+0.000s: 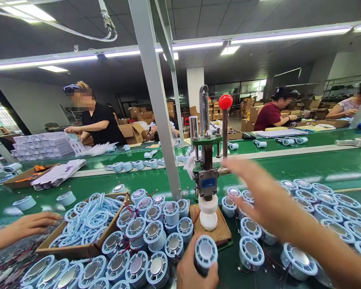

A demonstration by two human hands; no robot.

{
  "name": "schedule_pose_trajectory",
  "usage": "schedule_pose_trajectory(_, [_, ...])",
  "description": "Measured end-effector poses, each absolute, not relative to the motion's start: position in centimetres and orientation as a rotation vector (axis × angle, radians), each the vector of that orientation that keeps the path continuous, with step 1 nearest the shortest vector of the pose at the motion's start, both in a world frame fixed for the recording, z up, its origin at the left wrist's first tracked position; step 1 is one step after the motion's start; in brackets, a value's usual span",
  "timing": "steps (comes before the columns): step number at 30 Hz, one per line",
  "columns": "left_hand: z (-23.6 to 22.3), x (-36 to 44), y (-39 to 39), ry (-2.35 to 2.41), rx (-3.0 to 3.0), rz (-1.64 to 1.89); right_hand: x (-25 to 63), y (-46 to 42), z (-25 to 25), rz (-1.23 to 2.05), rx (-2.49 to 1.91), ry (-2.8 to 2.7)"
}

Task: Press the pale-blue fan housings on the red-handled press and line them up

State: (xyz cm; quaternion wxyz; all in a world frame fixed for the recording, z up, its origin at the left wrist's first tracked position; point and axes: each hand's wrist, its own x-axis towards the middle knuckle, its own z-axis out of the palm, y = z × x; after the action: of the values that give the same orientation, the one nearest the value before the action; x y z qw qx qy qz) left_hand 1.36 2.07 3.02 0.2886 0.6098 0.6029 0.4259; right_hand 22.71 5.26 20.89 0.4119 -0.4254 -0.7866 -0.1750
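Note:
My left hand (195, 267) is closed around a light-blue round housing (206, 249) with a silver disc in its slotted top face. It holds the part just in front of the base of a hand press (208, 182). The press has a lever with a red ball knob (225, 102), a spring and a white round pressing block (208, 204) above a white seat (208, 221). My right hand (267, 196) reaches in from the right beside the lever shaft, somewhat blurred, fingers stretched out and nothing seen in them.
Many similar housings (153, 233) with thin wires crowd both sides of the press. A cardboard box (75, 251) holds light-blue rings (98, 216). Another person's hand (33, 224) is beside it. A grey post (156, 100) rises behind; co-workers sit across the green conveyor (289, 158).

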Motion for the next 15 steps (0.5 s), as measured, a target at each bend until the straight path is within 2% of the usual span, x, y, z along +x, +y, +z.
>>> schedule_pose_trajectory(2, [5.7,1.8,4.3,1.602,1.577,1.157,24.0,9.1,28.8,-0.502,-1.017,-1.767])
schedule_pose_trajectory(5, [7.8,3.1,7.9,1.498,1.523,1.206,24.2,15.4,35.2,-0.155,-0.997,-1.605])
schedule_pose_trajectory(7, [7.8,4.0,9.8,1.403,1.527,1.217,23.7,18.6,36.3,0.143,-0.982,-1.615])
schedule_pose_trajectory(9, [7.3,4.6,11.0,1.308,1.542,1.196,23.1,20.5,36.5,0.287,-0.973,-1.644])
schedule_pose_trajectory(12, [6.6,4.7,11.5,1.199,1.546,1.155,23.0,20.6,36.9,0.332,-0.982,-1.624])
schedule_pose_trajectory(15, [6.2,4.6,11.0,1.174,1.518,1.157,23.7,16.1,36.1,0.295,-0.949,-1.565])
